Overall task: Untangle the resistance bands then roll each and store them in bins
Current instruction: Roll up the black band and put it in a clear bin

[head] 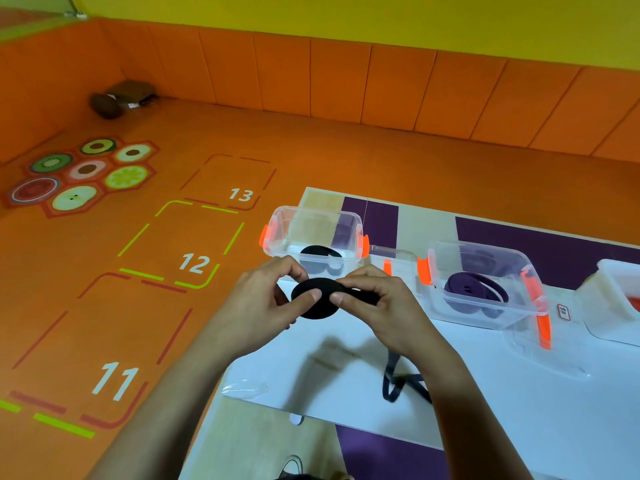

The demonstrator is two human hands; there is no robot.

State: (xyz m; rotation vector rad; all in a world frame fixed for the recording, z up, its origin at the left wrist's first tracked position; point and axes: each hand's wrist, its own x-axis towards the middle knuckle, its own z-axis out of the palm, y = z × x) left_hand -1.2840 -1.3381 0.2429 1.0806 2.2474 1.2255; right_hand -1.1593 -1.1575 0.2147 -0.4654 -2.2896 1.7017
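Tension matters: left hand (256, 303) and right hand (381, 303) pinch the black roll (313, 309) between thumbs and fingers, above the table (346, 386). I'd hold the coil tight, wind in the dangling tail (393, 379), then bin it.

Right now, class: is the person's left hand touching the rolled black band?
Touching. The head view shows the left hand pinching the rolled black band at its left edge, thumb in front, fingers behind.
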